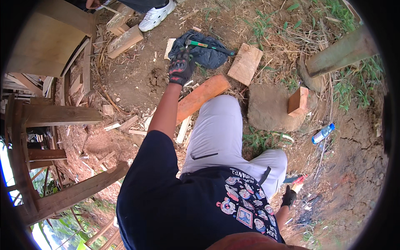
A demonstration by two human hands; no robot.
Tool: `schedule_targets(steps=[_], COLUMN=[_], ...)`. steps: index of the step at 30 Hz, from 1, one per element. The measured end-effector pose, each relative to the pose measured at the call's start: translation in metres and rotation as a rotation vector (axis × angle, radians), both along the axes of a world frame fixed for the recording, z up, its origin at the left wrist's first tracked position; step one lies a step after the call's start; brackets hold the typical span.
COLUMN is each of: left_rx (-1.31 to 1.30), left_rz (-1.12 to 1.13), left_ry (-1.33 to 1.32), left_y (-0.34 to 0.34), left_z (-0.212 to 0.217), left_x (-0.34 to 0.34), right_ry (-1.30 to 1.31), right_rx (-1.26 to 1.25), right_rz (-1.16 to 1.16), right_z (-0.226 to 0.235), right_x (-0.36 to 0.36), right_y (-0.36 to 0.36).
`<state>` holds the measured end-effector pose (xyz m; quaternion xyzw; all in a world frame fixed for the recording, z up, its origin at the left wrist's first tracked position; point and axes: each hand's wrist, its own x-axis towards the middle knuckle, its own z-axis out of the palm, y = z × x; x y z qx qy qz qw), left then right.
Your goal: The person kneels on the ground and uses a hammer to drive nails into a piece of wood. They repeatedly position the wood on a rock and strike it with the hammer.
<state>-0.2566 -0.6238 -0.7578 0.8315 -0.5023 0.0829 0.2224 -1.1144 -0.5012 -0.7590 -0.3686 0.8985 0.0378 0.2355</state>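
Observation:
My left hand, in a black glove with red marks, reaches forward over a black plastic bag. Its fingers look stretched and slightly apart, close below the head of a hammer. The hammer has a green head and a green-and-black handle and lies across the bag. At the lower right, beside my hip, my gloved right hand is closed around something pale, partly hidden by the fingers. A red item shows just beyond it. An orange-brown timber beam lies against my left leg.
A flat wooden board lies right of the bag. On a flat stone stands a wooden block. A blue-labelled bottle and a post are at right. Wooden framing fills the left. Another person's white shoe is ahead.

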Motion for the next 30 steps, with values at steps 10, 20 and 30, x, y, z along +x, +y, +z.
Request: schedule_targets(steps=[10,20,30], left_rx=[0.186,0.308,0.26], left_rz=[0.09,0.362,0.392], left_ry=[0.092,0.192,0.1], left_y=[-0.026,-0.018,-0.015], left_z=[0.007,-0.007,-0.016], left_x=[0.041,0.055,0.042], right_ry=[0.075,-0.119,0.136], right_rx=[-0.106,-0.856,-0.469], right_rz=[0.322,1.251,1.228], right_z=[-0.016,0.111,0.054], right_x=[0.047,0.359,0.397], right_y=[0.004,-0.158,-0.228])
